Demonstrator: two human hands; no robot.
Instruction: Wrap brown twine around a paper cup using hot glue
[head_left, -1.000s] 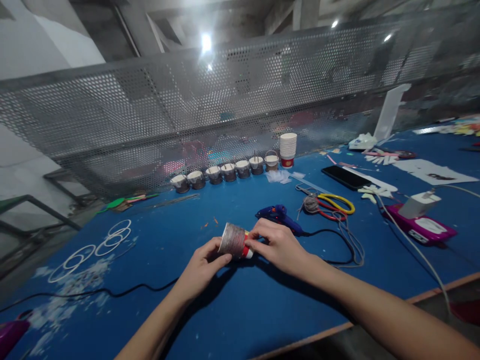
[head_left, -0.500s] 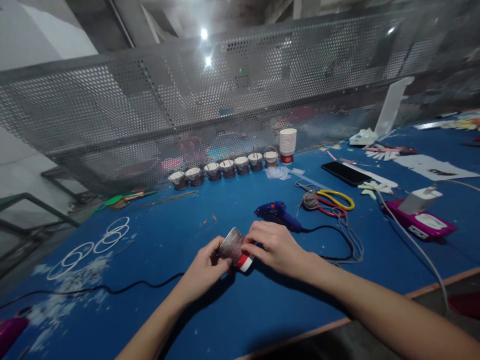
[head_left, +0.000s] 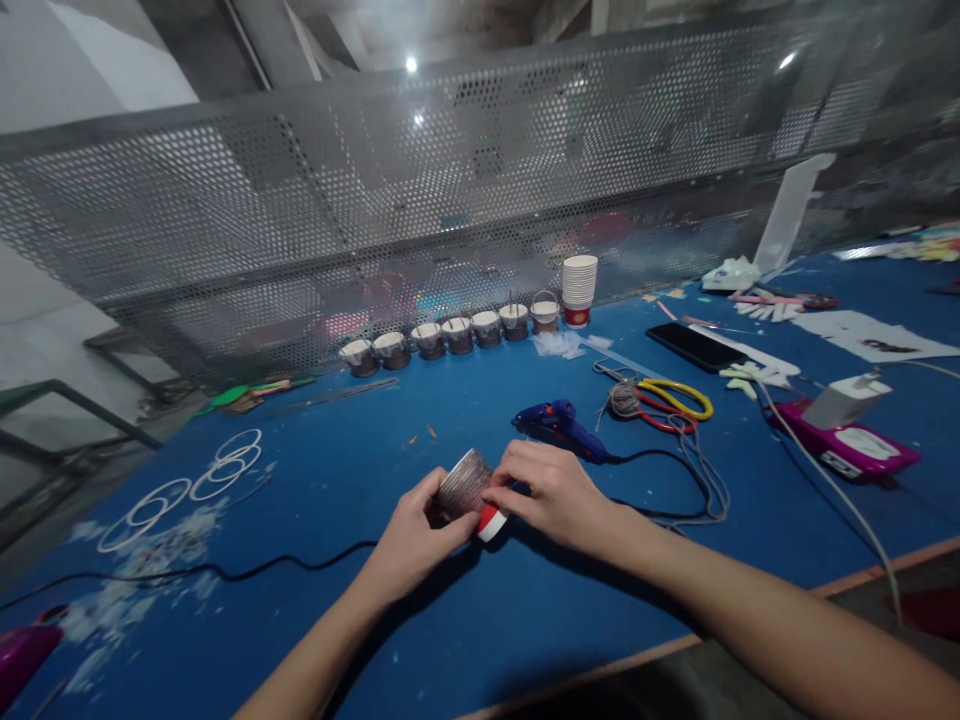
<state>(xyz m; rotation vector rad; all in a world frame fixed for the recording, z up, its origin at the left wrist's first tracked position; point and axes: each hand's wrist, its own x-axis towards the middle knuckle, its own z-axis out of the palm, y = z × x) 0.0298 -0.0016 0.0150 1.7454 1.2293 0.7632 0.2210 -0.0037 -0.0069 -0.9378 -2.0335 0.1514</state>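
A paper cup [head_left: 466, 486] is tilted on its side above the table, wound with grey yarn over much of its wall. Its red and white end [head_left: 491, 522] stays uncovered. My left hand [head_left: 420, 530] grips the cup from the left, with the thumb lying across its lower side. The fingers of my right hand [head_left: 544, 490] are pinched against the cup's wall where grey meets red; any strand between them is too fine to make out. Behind my right hand lies a blue glue gun [head_left: 559, 428], with a ball of grey yarn [head_left: 624, 400] farther right.
Several grey-wrapped cups [head_left: 459, 336] stand in a row along the perforated metal screen [head_left: 315, 220], beside a stack of paper cups [head_left: 579, 285]. Yellow-and-red-handled scissors [head_left: 679, 402], a phone [head_left: 696, 347] and a magenta power strip [head_left: 847, 440] lie right. White rings [head_left: 225, 470] lie left.
The left thumb has slid right along the cup, and the cup has turned slightly. My right hand stays pinched at nearly the same spot.
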